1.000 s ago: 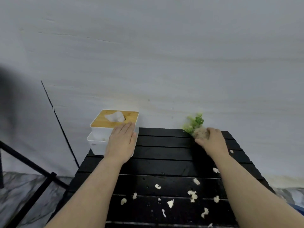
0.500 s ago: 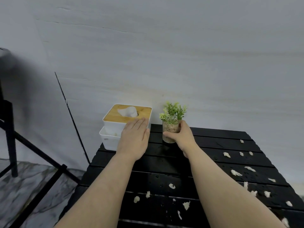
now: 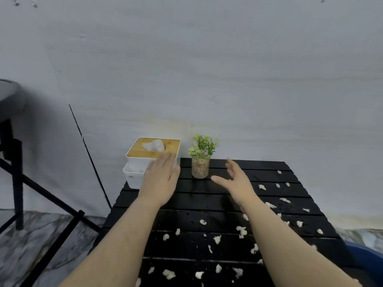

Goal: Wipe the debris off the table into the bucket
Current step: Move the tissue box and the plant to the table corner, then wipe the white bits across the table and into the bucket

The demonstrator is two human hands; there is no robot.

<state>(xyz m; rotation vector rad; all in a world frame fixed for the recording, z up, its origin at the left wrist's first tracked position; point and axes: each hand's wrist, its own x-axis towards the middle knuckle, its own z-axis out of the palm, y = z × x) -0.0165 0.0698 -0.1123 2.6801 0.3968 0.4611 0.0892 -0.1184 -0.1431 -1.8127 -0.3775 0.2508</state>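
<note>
Tissue box (image 3: 153, 156), potted plant (image 3: 200, 160), black stool (image 3: 10, 125)

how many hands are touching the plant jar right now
0. The left hand rests against the tissue box; the right hand is open beside the plant jar, clear of it.

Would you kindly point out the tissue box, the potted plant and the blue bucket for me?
tissue box (image 3: 152, 151): head view, on its wooden lid.
potted plant (image 3: 200, 168): head view, on the glass pot.
blue bucket (image 3: 367, 256): head view, on its rim at the lower right.

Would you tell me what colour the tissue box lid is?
Light wood-toned tan lid, shown in the head view.
</note>
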